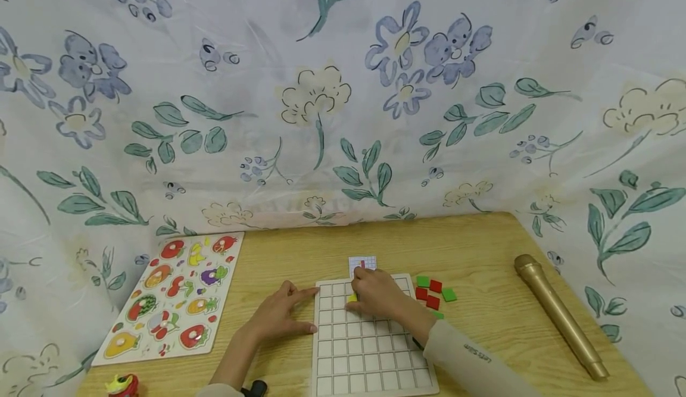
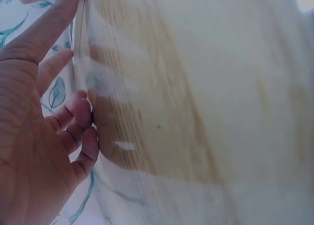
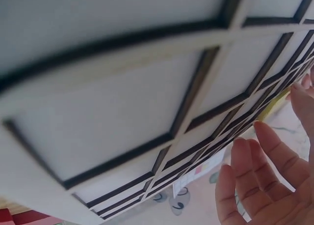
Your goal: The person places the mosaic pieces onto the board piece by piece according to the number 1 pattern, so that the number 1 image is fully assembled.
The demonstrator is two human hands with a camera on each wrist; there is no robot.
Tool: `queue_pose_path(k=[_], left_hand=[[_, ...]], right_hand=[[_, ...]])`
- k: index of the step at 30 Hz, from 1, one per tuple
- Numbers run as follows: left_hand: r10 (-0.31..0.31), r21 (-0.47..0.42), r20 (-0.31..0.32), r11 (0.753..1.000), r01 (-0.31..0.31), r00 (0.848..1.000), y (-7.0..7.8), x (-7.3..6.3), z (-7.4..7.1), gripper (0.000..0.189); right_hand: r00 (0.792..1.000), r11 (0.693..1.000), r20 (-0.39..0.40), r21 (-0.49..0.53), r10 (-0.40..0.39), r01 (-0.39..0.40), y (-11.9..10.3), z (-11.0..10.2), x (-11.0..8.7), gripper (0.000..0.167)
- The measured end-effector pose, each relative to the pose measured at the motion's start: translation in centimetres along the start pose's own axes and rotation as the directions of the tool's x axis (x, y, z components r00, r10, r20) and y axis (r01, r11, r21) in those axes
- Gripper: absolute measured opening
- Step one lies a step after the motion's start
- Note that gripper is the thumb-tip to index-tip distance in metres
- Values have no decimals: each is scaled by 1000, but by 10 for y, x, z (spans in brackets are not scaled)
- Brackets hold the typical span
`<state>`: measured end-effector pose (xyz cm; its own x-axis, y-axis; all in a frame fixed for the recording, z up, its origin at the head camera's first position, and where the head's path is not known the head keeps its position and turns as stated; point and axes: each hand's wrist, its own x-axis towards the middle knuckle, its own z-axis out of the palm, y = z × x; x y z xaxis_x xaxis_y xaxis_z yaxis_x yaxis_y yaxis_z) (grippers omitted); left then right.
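Observation:
A white grid board (image 1: 348, 365) with square recesses lies on the wooden table. Over its upper part my right hand (image 1: 377, 293) is bent down, thumb and fingertips around a small yellow tile (image 1: 352, 297). The right wrist view shows the yellow tile (image 3: 273, 106) by the thumb and index tips, at the far side of the grid. My left hand (image 1: 281, 313) rests at the board's left edge, index finger and thumb stretched out to touch it. Behind the right fingers, a small printed grid card (image 1: 355, 261) is partly covered.
Red tiles (image 1: 433, 302) and green tiles (image 1: 449, 294) lie right of the board. A gold microphone (image 1: 560, 316) is at the far right. On the left are a fruit puzzle board (image 1: 184, 319) and a red and yellow toy (image 1: 123, 385). A flowered cloth (image 1: 316, 165) hangs behind the table.

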<state>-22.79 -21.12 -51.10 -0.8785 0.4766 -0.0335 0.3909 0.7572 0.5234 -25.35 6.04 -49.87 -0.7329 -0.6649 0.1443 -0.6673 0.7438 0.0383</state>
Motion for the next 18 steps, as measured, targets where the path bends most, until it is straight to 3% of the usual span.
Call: queue_pose_path(k=[7, 18], left_hand=[[-3, 11, 0, 1000, 3, 1000, 1, 0, 0, 81], [-7, 12, 4, 1000, 7, 1000, 0, 1, 1, 81]], right_hand=[[1000, 1000, -23, 4, -18, 18, 2, -1, -5, 39], [999, 995, -13, 96, -39, 40, 3, -6, -10, 21]])
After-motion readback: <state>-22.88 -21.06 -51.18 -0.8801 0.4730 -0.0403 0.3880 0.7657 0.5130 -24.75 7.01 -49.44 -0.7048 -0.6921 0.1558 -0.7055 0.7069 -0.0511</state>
